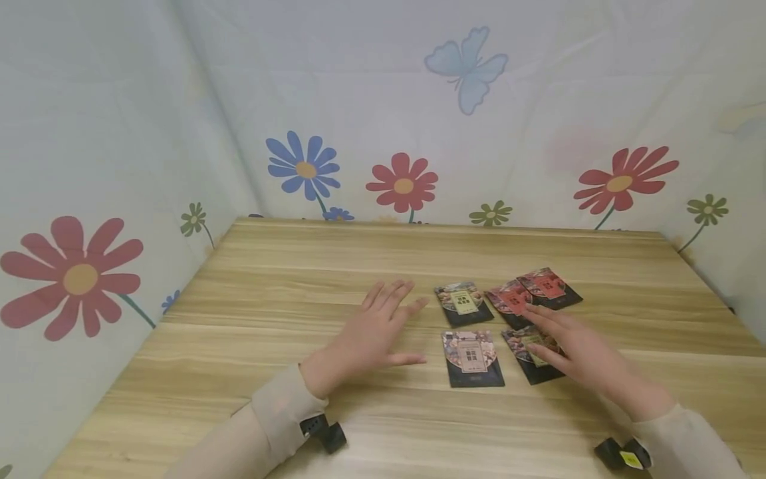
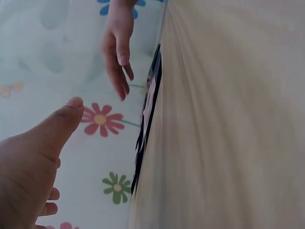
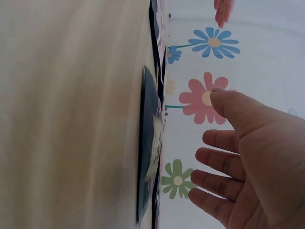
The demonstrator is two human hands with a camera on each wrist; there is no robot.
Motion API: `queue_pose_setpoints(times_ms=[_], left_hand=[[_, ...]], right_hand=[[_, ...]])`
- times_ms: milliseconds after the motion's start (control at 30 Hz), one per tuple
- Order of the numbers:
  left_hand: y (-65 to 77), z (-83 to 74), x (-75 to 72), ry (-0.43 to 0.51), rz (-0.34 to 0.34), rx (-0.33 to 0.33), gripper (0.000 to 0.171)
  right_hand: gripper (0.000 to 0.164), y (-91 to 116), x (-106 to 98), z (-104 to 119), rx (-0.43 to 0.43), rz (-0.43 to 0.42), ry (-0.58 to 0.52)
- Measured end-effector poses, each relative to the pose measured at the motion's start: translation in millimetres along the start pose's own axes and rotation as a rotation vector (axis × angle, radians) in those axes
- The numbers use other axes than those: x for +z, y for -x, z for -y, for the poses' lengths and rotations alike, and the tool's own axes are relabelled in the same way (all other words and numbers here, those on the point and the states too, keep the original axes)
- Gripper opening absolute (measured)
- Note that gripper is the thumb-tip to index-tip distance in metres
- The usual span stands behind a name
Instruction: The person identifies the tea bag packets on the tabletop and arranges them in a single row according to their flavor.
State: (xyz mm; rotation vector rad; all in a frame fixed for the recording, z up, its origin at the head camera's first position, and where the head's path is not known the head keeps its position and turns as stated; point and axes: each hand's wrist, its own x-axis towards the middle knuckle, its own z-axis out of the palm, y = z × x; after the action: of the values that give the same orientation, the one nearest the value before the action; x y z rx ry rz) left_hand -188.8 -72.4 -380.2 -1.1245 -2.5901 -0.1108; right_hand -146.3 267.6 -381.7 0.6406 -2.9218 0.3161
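Pink packet: Face up on a wooden table (image 1: pixel 311 259), the pink packet (image 1: pixel 473 362) lies between two hands, its print upright to the wearer; the slanted view leaves its long axis uncertain.
Olive packet: Just right of the pink one, the olive packet (image 1: pixel 532 366) sits askew, partly hidden beneath a hand.
Green packet: Directly beyond the pink one lies the green packet (image 1: pixel 463 305).
Red pair: Beyond and right of the pink one, the near red packet (image 1: pixel 505 299) meets the far red packet (image 1: pixel 549 287) at the edge.
Left hand: The left hand (image 1: pixel 371 332) hovers left of the pink packet, fingers slightly spread and holding nothing, thumb aimed at that packet and seemingly the nearer to it.
Right hand: Right of the pink packet, the right hand (image 1: pixel 574 342) reaches over the olive one, fingers loosely extended, thumb apart, grasping nothing; the right wrist view shows a gap down to the packets.
Backdrop: Behind the pink packet, a white curtain (image 1: pixel 353 80) carries printed flowers.
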Motion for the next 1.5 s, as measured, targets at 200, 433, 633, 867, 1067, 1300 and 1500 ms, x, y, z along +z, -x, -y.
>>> queue_pose_setpoints(times_ms=[200,433,633,867,1067,1300,1500], left_hand=[[-1.9,-16.8,1.2,0.000,0.030,0.050,0.088],[-6.9,-33.6,11.0,0.024,0.009,0.117,0.084],[-11.9,-46.7,24.4,0.006,0.007,0.167,0.080],[-18.2,-57.3,36.2,0.018,0.053,0.168,0.080],[-26.8,-63.8,39.5,0.055,0.051,0.190,0.079],[-35.3,-71.3,46.3,0.062,0.053,0.211,0.078],[-40.8,-76.2,51.2,0.083,0.063,0.205,0.075]], right_hand=[[0.053,8,6,4,-0.013,-0.026,-0.015],[0.051,14,14,1,-0.040,-0.048,-0.031],[0.051,18,21,0,-0.047,-0.054,-0.049],[0.050,21,24,-2,-0.051,-0.052,-0.032],[0.048,20,24,-1,-0.042,-0.041,-0.021],[0.047,19,25,-1,-0.052,-0.046,-0.009],[0.048,20,24,-2,-0.021,0.000,-0.006]])
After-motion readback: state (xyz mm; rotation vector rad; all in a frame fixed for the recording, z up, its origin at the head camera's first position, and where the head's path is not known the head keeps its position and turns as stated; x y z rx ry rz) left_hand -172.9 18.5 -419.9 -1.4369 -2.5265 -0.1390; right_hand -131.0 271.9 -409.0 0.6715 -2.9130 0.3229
